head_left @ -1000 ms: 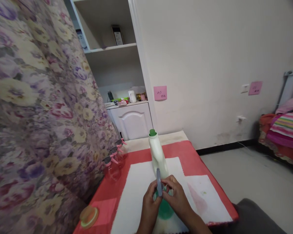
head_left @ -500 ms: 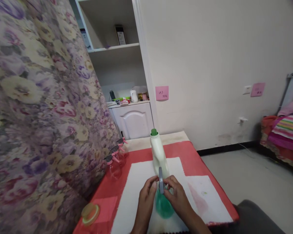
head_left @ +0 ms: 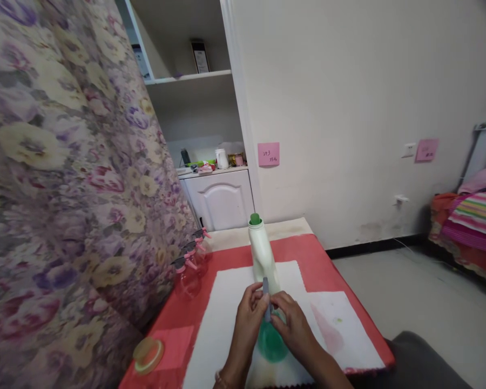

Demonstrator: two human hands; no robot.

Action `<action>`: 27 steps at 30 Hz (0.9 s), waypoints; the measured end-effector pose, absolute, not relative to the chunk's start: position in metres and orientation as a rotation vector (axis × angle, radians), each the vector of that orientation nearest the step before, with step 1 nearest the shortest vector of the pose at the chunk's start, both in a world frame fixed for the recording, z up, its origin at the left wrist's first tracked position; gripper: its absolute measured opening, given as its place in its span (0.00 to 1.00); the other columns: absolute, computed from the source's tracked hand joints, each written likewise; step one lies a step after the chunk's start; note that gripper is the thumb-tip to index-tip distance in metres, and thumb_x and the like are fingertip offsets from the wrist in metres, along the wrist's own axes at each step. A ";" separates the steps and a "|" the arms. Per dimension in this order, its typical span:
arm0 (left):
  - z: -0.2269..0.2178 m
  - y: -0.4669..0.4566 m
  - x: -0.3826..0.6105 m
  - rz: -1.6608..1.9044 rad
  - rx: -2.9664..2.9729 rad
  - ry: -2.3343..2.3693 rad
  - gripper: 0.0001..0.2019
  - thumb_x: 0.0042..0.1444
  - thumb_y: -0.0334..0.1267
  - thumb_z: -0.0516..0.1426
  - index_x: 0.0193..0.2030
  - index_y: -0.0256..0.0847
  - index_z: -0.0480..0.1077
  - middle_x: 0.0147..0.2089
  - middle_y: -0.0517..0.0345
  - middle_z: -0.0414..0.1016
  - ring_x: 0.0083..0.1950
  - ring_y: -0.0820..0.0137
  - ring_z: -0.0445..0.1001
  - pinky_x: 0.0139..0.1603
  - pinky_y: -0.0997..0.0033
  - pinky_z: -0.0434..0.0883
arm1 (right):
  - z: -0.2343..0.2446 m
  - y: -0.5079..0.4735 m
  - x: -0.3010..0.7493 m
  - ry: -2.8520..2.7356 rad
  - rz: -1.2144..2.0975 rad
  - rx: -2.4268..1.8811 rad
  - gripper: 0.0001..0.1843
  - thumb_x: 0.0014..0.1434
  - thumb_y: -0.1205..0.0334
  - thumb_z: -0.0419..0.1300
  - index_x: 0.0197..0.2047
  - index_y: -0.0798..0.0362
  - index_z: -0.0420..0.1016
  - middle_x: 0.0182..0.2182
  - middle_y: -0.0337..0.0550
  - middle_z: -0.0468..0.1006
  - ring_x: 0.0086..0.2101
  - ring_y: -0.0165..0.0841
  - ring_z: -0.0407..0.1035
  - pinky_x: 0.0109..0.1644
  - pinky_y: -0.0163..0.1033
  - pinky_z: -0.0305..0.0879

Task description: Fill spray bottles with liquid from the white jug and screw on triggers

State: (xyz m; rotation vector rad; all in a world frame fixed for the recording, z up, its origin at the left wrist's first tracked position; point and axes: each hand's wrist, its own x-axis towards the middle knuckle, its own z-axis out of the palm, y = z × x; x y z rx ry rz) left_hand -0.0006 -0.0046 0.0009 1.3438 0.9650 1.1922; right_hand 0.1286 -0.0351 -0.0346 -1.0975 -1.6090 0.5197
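A round clear bottle of green liquid stands close in front of me on the white cloth. Over its neck is a grey pump head, seen edge-on. My left hand pinches the pump head from the left, thumb and fingers pressed to it. From the other side my right hand grips low on it, near the bottle's neck, which the fingers hide. Just behind, a tall pale green jug with a green top stands upright.
Several clear bottles with pink and dark pump tops line the left side of the red-covered table. A yellowish round lid lies at the near left. A stained white sheet is on the right; a floral curtain hangs left.
My left hand has shifted up and right, its fingers now closing farther over the grey pump head. My right hand has barely moved, and the bottles stay in place.
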 end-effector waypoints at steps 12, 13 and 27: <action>-0.002 -0.010 0.002 1.167 1.273 0.958 0.26 0.51 0.49 0.62 0.56 0.39 0.70 0.42 0.53 0.76 0.42 0.64 0.75 0.45 0.68 0.71 | -0.035 -0.038 0.124 -1.483 0.688 -1.076 0.14 0.53 0.72 0.56 0.42 0.51 0.74 0.36 0.41 0.71 0.40 0.37 0.68 0.46 0.40 0.62; -0.002 -0.009 0.001 1.155 1.276 0.965 0.27 0.51 0.49 0.62 0.57 0.40 0.69 0.42 0.54 0.76 0.42 0.64 0.75 0.46 0.68 0.70 | -0.034 -0.037 0.125 -1.492 0.690 -1.067 0.14 0.53 0.72 0.56 0.43 0.51 0.73 0.36 0.41 0.71 0.40 0.38 0.68 0.46 0.40 0.62; 0.004 -0.005 -0.004 1.065 1.403 0.926 0.23 0.54 0.48 0.57 0.55 0.44 0.67 0.56 0.49 0.70 0.55 0.58 0.70 0.51 0.64 0.69 | -0.041 -0.031 0.119 -1.429 0.600 -1.153 0.07 0.51 0.71 0.60 0.34 0.50 0.71 0.33 0.38 0.70 0.37 0.37 0.67 0.42 0.39 0.62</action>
